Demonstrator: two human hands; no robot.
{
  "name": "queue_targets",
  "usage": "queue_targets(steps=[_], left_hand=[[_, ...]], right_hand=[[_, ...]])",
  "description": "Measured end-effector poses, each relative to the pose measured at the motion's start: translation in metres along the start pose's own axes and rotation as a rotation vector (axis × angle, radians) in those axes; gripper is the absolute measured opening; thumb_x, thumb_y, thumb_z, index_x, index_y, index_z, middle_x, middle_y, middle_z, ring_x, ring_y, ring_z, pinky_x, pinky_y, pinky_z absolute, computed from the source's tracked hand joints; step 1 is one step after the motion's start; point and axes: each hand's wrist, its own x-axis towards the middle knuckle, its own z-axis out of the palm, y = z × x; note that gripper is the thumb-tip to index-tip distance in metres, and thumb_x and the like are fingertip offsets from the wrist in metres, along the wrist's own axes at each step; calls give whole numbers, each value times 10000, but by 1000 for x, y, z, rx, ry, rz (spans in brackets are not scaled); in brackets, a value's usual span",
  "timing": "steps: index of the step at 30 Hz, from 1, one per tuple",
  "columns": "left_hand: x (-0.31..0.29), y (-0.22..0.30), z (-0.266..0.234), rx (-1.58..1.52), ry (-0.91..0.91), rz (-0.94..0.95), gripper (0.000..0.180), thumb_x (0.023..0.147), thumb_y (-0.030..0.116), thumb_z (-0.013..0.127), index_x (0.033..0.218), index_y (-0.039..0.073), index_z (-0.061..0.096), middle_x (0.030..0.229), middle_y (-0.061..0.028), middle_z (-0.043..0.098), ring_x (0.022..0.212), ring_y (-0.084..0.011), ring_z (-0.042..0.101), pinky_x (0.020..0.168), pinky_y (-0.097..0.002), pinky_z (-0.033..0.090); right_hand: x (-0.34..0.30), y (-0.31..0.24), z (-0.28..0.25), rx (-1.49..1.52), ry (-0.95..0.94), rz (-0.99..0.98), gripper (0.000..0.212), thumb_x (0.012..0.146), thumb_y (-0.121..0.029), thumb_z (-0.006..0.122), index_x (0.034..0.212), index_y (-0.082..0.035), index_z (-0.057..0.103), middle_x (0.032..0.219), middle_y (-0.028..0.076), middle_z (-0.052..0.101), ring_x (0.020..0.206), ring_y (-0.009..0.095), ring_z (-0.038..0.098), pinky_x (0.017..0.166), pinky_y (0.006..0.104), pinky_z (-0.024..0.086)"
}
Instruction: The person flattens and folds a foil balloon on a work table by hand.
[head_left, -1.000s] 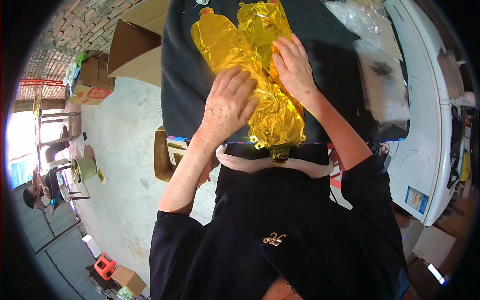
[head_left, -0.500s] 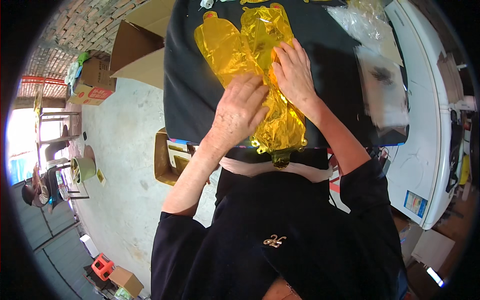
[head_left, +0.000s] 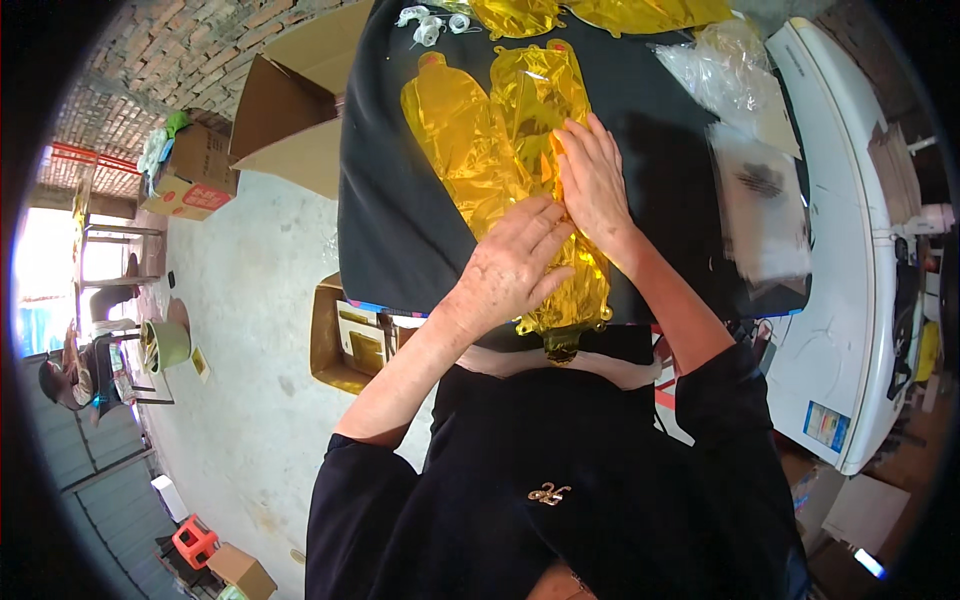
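Note:
A flat gold foil balloon (head_left: 450, 130) lies on the dark cloth of the table (head_left: 385, 230), its shiny film wrinkled. Two long lobes point away from me, and the near end with small tabs reaches the table's front edge. My left hand (head_left: 515, 258) rests on the middle of the foil, palm down, fingers extended. Against the balloon's right edge lies my right hand (head_left: 597, 185), fingers stretched out and pressing on the film. Both palms hide part of the foil beneath them.
More gold foil (head_left: 650, 14) lies at the table's far edge, near white ribbon rolls (head_left: 428, 30). To the right are clear plastic bags (head_left: 765, 195) and a white appliance (head_left: 830, 300). Open cardboard boxes (head_left: 285, 110) stand left of the table.
My left hand has come down onto the foil and shifted slightly toward the right. My right hand stays on the balloon's right edge. The view has tilted, showing more of the table's far side.

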Motion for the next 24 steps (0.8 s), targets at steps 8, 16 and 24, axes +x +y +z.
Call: queue_targets(steps=[8, 16, 24], left_hand=[[0, 0, 7, 5, -8, 35, 561, 884, 292, 769, 1339, -14, 646, 1375, -190, 609, 1345, -381, 546, 1160, -472, 444], [0, -1, 7, 21, -13, 23, 449, 922, 319, 751, 1246, 11, 715, 1338, -188, 617, 1337, -378, 558, 1160, -476, 455], [2, 0, 6, -2, -25, 22, 445, 915, 299, 750, 1256, 16, 708, 1297, -179, 624, 1324, -371, 565, 1143, -461, 469]], right_hand=[[-1, 1, 1, -12, 0, 9, 383, 1070, -155, 499, 1410, 10, 564, 1522, 175, 503, 1525, 377, 326, 1257, 515, 237], [2, 3, 3, 30, 28, 3, 372, 1055, -130, 511, 1410, -36, 571, 1487, 173, 543, 1471, 388, 402, 1246, 520, 257], [-13, 16, -16, 123, 163, -80, 366, 981, 4, 573, 1342, -29, 626, 1416, 167, 592, 1386, 390, 499, 1166, 464, 397]])
